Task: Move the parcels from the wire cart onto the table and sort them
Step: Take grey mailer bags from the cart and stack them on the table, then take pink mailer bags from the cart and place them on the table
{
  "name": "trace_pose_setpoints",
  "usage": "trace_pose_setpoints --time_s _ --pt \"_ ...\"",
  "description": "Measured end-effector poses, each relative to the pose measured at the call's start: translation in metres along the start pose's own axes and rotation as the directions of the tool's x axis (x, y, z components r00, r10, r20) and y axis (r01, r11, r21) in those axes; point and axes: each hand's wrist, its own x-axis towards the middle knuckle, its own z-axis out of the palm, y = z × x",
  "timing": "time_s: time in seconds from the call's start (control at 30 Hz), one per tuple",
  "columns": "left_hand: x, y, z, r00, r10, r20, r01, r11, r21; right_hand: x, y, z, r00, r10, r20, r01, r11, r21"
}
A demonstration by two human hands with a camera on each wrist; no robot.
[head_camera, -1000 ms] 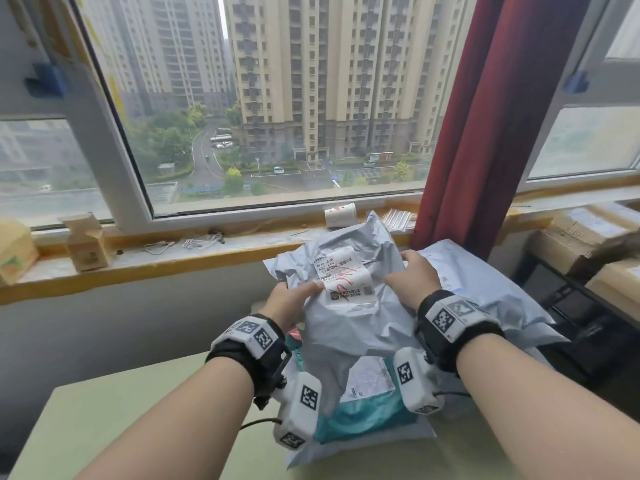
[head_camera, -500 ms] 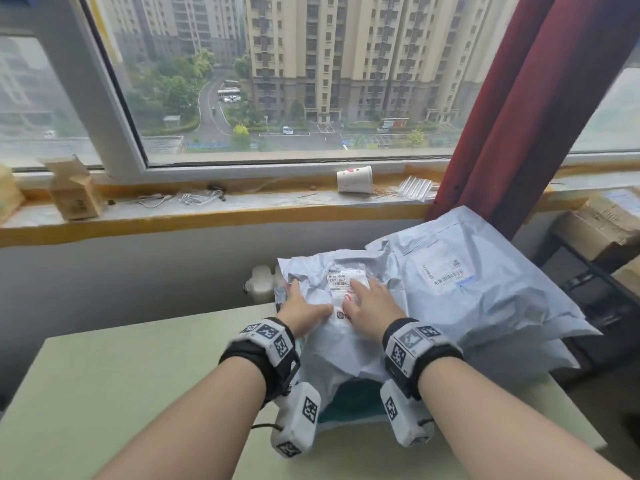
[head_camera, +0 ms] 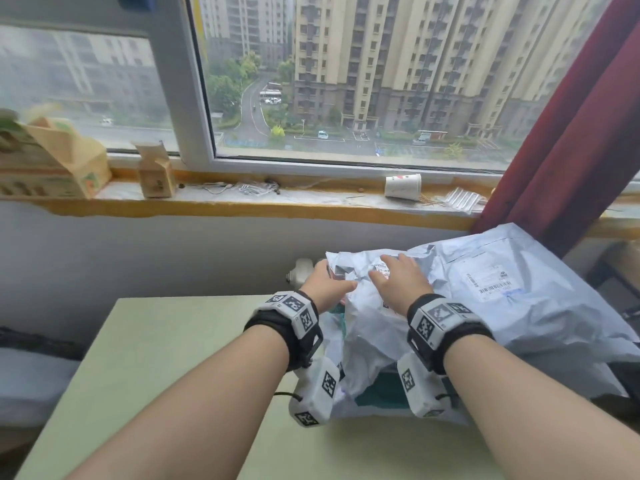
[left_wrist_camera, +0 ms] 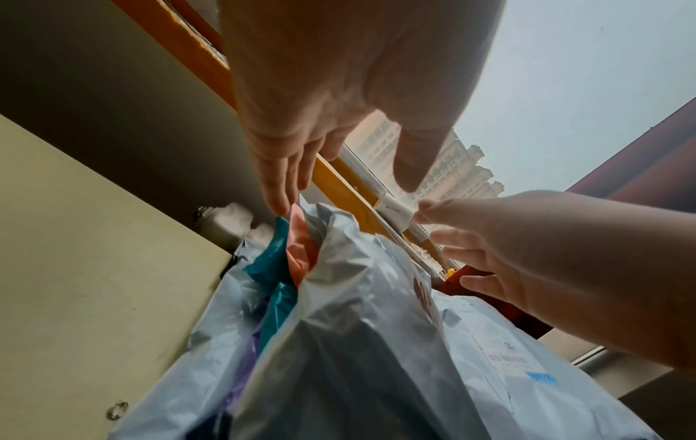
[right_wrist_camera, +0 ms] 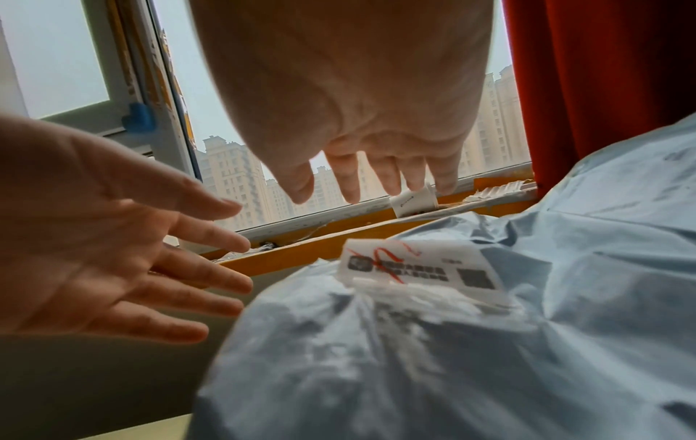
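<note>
Crinkled grey plastic parcels (head_camera: 377,327) are heaped on the pale green table (head_camera: 166,358) below the windowsill (head_camera: 242,202). Left hand (head_camera: 327,284) and right hand (head_camera: 401,282) are spread above the heap, fingers released. A paper cup (head_camera: 402,186) lies sideways on the windowsill.

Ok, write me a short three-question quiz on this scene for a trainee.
1. True or false: the left hand and the right hand are both open.
2. The scribble on the label of the crumpled grey parcel is: A red, B green, C blue?
3. Fill in: the paper cup lies on its side on the window ___.
Key: 1 true; 2 A; 3 sill.
</note>
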Motion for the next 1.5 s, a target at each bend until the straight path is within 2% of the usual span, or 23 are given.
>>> trace_pose_setpoints --time_s 0.37,0.73,1.07,1.5 --pt "-0.038 -0.023 -0.103 0.989 -0.025 -0.145 0.028 0.999 0.022 -0.015 -0.096 0.007 0.992 -0.124 0.039 0.122 0.992 0.037" --pt "-0.099 -0.076 -0.228 0.931 -0.077 -0.358 0.084 0.996 0.004 -0.045 -0.235 0.036 0.941 -0.330 0.076 0.327 0.944 0.048" --pt "-0.168 -0.149 -0.338 0.824 -0.169 -0.541 0.143 0.986 -0.090 -0.090 -0.361 0.087 0.866 -0.470 0.169 0.467 0.882 0.058" --pt "-0.287 -0.278 -0.465 0.653 -0.296 -0.698 0.223 0.955 -0.196 -0.178 -0.515 0.194 0.736 -0.592 0.327 0.597 0.796 0.097"
